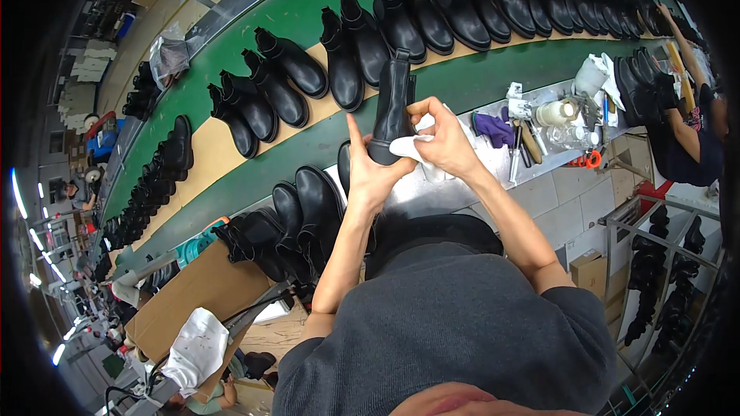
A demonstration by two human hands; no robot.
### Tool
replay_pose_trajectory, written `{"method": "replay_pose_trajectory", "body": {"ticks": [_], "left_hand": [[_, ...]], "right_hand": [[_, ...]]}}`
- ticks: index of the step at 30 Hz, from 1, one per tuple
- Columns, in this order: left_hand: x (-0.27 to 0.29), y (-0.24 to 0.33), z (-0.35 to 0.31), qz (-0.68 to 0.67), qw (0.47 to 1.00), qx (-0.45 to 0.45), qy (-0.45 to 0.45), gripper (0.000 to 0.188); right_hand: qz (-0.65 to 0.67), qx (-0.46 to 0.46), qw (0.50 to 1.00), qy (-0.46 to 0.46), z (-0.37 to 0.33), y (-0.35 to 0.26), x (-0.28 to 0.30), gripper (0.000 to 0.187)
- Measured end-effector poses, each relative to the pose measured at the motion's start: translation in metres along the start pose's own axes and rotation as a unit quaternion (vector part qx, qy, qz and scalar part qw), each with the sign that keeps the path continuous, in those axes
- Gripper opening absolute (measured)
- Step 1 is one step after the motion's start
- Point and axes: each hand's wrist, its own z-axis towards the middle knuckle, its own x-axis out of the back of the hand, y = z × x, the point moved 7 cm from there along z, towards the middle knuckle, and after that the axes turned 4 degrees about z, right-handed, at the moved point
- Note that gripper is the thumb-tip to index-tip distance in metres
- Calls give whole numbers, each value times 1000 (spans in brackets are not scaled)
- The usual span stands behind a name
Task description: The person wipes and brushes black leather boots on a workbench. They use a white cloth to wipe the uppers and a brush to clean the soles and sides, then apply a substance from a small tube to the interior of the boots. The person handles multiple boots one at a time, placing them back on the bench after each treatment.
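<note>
A black ankle boot is held up in front of me, its pull loop pointing away. My left hand grips the boot's near end, with the index finger stretched out along its left side and the thumb toward the right. My right hand is closed on a white cloth and presses it against the boot's near end on the right. Part of the boot is hidden behind the cloth and fingers. Below the hands lies a light metal work surface.
Beyond the hands, a green conveyor belt carries long rows of black boots. More boots stand at my left by a cardboard box. At right are a purple cloth, brushes, bottles and a co-worker's arm.
</note>
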Motion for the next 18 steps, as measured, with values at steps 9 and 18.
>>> {"method": "replay_pose_trajectory", "body": {"ticks": [9, 18], "left_hand": [[9, -18, -13, 101, 994, -19, 40, 131], [3, 9, -18, -51, 996, 70, -8, 130]], "right_hand": [[-201, 104, 974, 25, 2, -32, -14, 34], [17, 12, 996, -91, 4, 0, -6, 40]]}}
